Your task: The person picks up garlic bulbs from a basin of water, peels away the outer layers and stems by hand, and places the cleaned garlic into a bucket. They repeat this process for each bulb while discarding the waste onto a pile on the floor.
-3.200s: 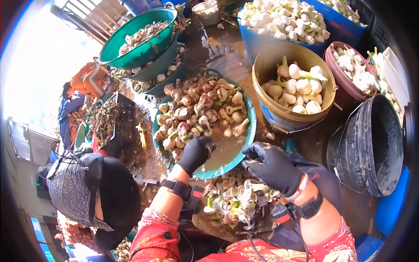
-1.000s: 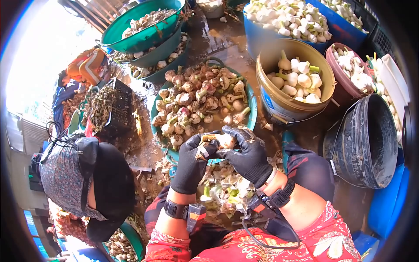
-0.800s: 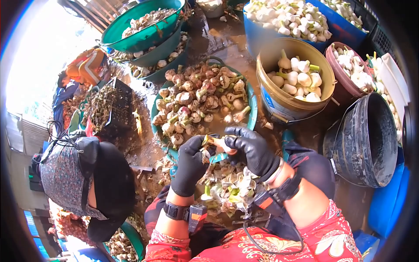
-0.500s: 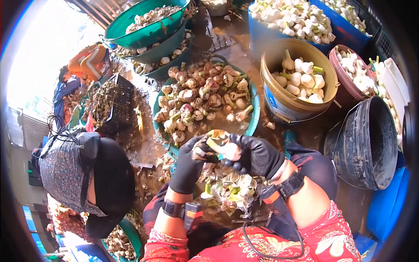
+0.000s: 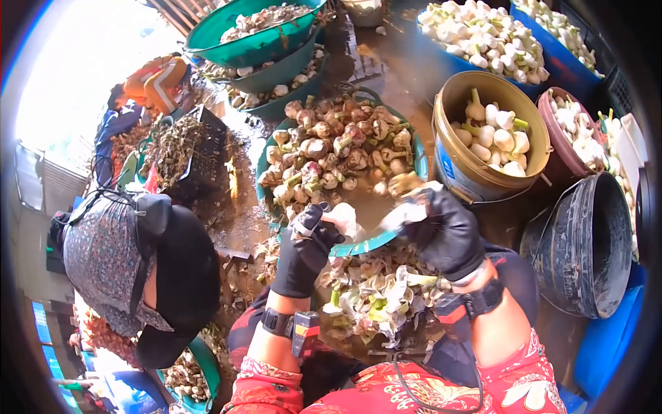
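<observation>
One bulb (image 5: 344, 219) juts from left hand (image 5: 303, 250) grip (right hand (image 5: 447, 236): blurred peel (image 5: 405, 213)).

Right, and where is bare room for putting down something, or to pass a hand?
The wet floor between the stacked green basins and blue tub looks bare; a floor strip shows between the gold bucket and black bucket. Crowded: the near rim of the garlic basin, with left hand and right hand there, peelings below; also the far right, among tubs.
</observation>
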Tool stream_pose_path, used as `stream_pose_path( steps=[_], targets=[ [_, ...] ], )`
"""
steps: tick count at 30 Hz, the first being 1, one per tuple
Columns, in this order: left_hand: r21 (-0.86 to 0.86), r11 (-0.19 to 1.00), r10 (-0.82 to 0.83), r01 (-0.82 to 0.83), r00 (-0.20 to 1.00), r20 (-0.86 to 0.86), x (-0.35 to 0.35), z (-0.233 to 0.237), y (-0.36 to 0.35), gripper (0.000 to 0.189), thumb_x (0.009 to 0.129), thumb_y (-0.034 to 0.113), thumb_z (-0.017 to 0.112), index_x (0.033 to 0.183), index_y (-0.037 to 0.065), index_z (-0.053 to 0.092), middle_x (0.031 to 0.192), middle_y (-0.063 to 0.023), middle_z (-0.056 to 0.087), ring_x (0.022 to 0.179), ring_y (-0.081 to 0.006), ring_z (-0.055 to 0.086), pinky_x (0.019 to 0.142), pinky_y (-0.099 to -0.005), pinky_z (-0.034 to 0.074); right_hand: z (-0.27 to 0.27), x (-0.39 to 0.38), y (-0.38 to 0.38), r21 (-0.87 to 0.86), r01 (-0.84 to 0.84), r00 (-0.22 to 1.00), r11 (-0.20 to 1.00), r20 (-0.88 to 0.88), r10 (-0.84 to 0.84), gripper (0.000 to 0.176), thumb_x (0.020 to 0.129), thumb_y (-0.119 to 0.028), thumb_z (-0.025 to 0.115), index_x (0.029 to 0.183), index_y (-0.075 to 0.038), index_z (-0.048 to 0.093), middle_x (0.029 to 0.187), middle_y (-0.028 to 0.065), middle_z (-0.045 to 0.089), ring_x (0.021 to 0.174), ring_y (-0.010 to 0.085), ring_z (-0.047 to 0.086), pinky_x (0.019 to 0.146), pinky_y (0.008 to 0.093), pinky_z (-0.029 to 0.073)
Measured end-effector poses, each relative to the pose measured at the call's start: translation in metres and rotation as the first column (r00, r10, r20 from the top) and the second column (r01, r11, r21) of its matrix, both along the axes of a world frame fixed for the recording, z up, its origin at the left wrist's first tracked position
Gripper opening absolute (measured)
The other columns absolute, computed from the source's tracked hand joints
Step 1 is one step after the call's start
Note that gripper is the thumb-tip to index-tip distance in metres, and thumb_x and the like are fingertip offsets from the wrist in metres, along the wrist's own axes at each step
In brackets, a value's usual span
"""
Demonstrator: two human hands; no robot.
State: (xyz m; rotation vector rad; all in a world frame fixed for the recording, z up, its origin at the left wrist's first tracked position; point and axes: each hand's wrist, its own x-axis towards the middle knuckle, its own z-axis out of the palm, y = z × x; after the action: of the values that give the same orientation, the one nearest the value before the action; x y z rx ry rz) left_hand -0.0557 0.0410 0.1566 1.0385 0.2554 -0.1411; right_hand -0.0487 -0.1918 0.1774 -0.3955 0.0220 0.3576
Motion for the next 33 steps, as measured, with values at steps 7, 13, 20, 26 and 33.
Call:
stream_pose_path(
  steps=[7,13,20,26,33],
  targets=[
    [-0.216,0.975,-0.058,0.052,0.998,-0.023,-0.004,-0.005,-0.005,0.030,0.091,0.025,0.055,0.108,0.001,0.059,0.092,-0.0114,0.066,0.076,-0.0194,0.063,0.075,-0.0363,0.053,-0.010,-0.008,-0.009,-0.930,-0.157,0.863,0.333,0.035,0.505,0.037,0.080,-0.019,0.072,0.106,0.001,0.054,0.093,0.0068,0.061,0.079,0.0099,0.057,0.071,0.0249,0.048],
    [-0.264,0.956,-0.161,0.129,0.982,-0.103,-0.008,0.005,-0.032,0.027,0.089,0.021,0.057,0.110,0.003,0.058,0.096,-0.0113,0.066,0.079,-0.0207,0.064,0.077,-0.0404,0.053,-0.007,-0.005,0.016,-0.754,0.009,0.994,0.657,0.080,0.078,0.016,0.080,-0.006,0.070,0.089,-0.003,0.057,0.078,-0.0003,0.061,0.066,0.0077,0.056,0.059,0.0218,0.047],
    [-0.394,0.912,-0.115,0.112,0.993,0.016,-0.003,0.008,-0.011,0.024,0.090,0.018,0.056,0.107,0.001,0.057,0.088,-0.0089,0.063,0.071,-0.0167,0.058,0.069,-0.0342,0.051,-0.031,0.000,-0.005,-0.979,0.199,0.922,-0.048,0.171,0.349,0.019,0.066,-0.003,0.053,0.083,-0.001,0.061,0.070,0.0205,0.061,0.065,0.0301,0.064,0.063,0.0402,0.048],
    [0.211,0.927,-0.308,0.310,0.950,-0.043,-0.018,0.019,-0.047,0.029,0.090,0.020,0.060,0.106,-0.004,0.056,0.088,-0.0101,0.065,0.075,-0.0172,0.064,0.069,-0.0300,0.053,0.005,-0.012,0.001,-0.950,0.125,0.868,0.286,0.244,0.432,0.062,0.069,-0.011,0.065,0.128,-0.005,0.048,0.120,0.0217,0.054,0.109,0.0263,0.055,0.094,0.0331,0.042],
    [0.660,0.656,-0.399,0.366,0.910,-0.109,0.040,-0.002,-0.021,0.032,0.085,0.021,0.066,0.107,-0.001,0.062,0.083,-0.0067,0.064,0.076,-0.0148,0.062,0.072,-0.0276,0.050,-0.001,0.001,-0.040,-0.609,-0.136,0.989,0.782,-0.127,0.074,0.018,0.080,-0.008,0.064,0.097,-0.005,0.059,0.089,0.0042,0.063,0.077,0.0119,0.061,0.066,0.0265,0.052]
  ],
)
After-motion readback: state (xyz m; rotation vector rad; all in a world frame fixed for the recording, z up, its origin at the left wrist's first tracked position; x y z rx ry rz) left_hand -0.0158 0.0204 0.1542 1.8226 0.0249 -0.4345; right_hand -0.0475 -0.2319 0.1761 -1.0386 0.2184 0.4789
